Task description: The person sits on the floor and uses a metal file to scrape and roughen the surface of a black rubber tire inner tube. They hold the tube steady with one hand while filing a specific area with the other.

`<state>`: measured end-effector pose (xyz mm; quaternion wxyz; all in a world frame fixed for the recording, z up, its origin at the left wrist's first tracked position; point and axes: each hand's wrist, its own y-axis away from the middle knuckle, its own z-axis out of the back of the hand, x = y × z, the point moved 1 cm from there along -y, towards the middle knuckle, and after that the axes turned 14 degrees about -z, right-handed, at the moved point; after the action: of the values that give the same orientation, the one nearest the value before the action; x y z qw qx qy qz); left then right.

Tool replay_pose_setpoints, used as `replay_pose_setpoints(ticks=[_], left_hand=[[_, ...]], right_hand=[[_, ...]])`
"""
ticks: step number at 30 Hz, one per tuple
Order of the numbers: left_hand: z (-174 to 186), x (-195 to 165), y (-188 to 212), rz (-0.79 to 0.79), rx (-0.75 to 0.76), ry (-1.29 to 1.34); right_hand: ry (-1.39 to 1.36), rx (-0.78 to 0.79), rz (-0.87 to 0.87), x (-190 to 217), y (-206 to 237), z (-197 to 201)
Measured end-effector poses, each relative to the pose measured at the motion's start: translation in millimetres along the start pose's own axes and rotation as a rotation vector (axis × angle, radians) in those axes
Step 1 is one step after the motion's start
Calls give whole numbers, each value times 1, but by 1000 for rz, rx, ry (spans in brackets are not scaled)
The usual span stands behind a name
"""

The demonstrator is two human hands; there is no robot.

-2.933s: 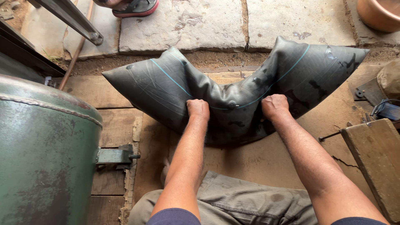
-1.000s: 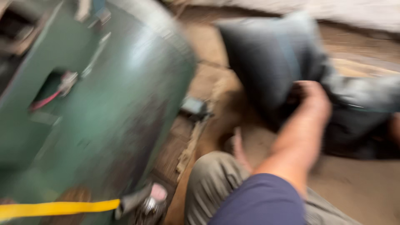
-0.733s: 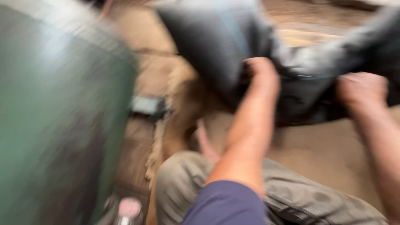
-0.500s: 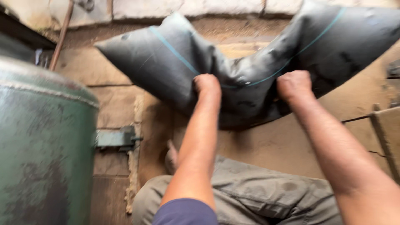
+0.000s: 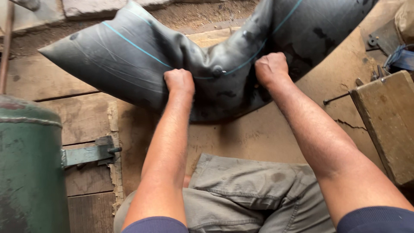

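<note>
Inner tube (image 5: 129, 56) gripped by both fists' knuckles.

A green metal tank (image 5: 30, 168) fills the lower left corner, its rounded top edge dull and scuffed. A grey metal bracket (image 5: 88, 153) sticks out from its side over the wooden planks (image 5: 73, 116), which are worn and split along one edge. Beyond the planks lie pale stone slabs (image 5: 82, 6) and a strip of bare dirt (image 5: 202, 13). At the right stands a wooden block (image 5: 388, 125) with a grimy top, and just beside its upper corner lies a thin metal rod (image 5: 338, 98). A dark metal plate (image 5: 381, 36) sits near the top right corner.
</note>
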<state>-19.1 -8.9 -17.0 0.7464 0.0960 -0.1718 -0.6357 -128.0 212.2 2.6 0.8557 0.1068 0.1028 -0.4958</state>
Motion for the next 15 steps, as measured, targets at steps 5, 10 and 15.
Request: replay_pose_setpoints(ticks=[5,10,15], left_hand=[[6,2,6,6,-67,-6],[6,-1,23,-2,-41,3],[1,-2,20,6,-26,-44]], right_hand=[[-11,-61,-10,4,3,8],[-58,-75,-4,3,16,4],[-40,-29,-1,5,11,7]])
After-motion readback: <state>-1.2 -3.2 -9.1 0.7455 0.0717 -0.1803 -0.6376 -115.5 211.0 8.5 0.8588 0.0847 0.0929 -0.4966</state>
